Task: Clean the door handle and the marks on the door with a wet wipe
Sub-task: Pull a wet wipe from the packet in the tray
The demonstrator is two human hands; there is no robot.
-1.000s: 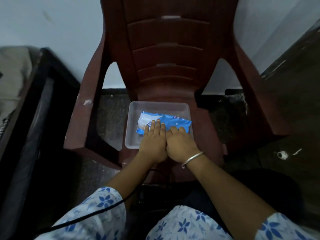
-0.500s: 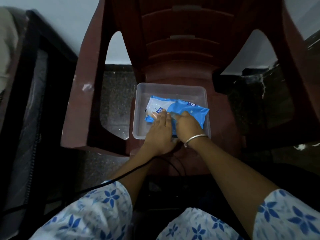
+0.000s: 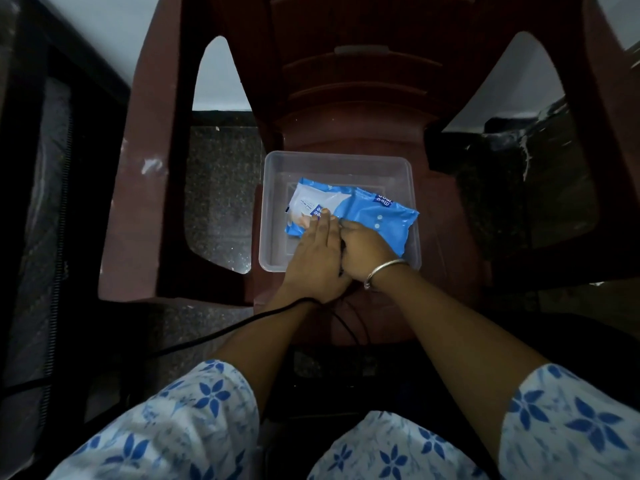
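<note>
A blue and white wet wipe pack [image 3: 377, 216] lies in a clear plastic container [image 3: 339, 157] on the seat of a maroon plastic chair [image 3: 346, 98]. My left hand [image 3: 317, 258] lies flat with straight fingers pressing on the left part of the pack. Right beside it, my right hand [image 3: 367, 247], with a metal bangle on its wrist, has its fingers curled onto the middle of the pack, pinching at its top surface. Neither the door nor its handle is in view.
The chair's armrests rise at both sides of the container. A black cable [image 3: 242, 323] runs across my left forearm towards the lower left. Dark furniture [image 3: 52, 168] stands at the left, a dark object [image 3: 519, 188] at the right, and speckled floor [image 3: 218, 188] shows under the chair.
The camera has moved closer and tilted down. My left hand slid onto the pack's left part and my right hand's fingers curled onto its middle.
</note>
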